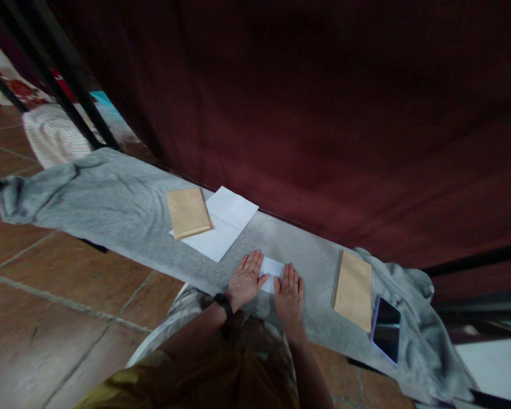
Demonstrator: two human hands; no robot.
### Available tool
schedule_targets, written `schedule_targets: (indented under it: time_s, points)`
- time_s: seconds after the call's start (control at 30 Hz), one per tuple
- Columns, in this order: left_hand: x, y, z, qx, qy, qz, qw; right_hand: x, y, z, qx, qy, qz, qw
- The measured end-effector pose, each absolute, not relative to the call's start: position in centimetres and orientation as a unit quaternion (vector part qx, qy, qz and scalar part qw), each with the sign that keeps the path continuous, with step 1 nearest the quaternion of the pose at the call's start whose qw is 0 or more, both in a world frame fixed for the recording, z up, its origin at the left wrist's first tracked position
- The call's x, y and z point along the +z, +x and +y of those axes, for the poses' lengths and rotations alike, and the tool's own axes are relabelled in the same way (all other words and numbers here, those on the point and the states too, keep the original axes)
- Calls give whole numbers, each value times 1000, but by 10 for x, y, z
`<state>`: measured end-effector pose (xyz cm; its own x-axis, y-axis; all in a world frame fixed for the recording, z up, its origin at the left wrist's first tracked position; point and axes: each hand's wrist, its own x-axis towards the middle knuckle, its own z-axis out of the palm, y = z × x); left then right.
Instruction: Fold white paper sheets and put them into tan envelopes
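A small piece of folded white paper [271,267] lies on the grey cloth in front of me. Flat on its left side rests my left hand [246,279], fingers stretched out, with a dark band on the wrist. My right hand [289,291] presses on the paper's right side, its fingers straight and lying flat. Both thumbs point inward across the paper. Up and to the left, a larger creased white sheet [234,213] lies partly under a stack of brown envelopes [189,211].
The grey cloth [140,227] covers a long narrow bench or table. To the right lie more brown envelopes [353,289] and a phone [386,329] in a purple case. A dark red curtain [298,113] hangs along the far edge. Tiled floor [34,318] shows at left.
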<state>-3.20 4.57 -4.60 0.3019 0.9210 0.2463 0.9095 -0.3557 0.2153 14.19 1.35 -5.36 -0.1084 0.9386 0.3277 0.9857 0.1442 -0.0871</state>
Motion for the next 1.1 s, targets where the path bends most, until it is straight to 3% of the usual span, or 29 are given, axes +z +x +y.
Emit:
schedule_targets:
  time_s: [0.3, 0.47, 1.1]
  points:
    - [-45, -33, 45, 159, 806, 570, 29, -47, 139, 4, -56, -643, -740, 189]
    - [-45, -32, 46, 143, 810, 568, 38, -44, 112, -6, -37, -569, -807, 153]
    - [-39, -60, 35, 171, 768, 616, 30, -55, 140, -16, -91, -610, -774, 146]
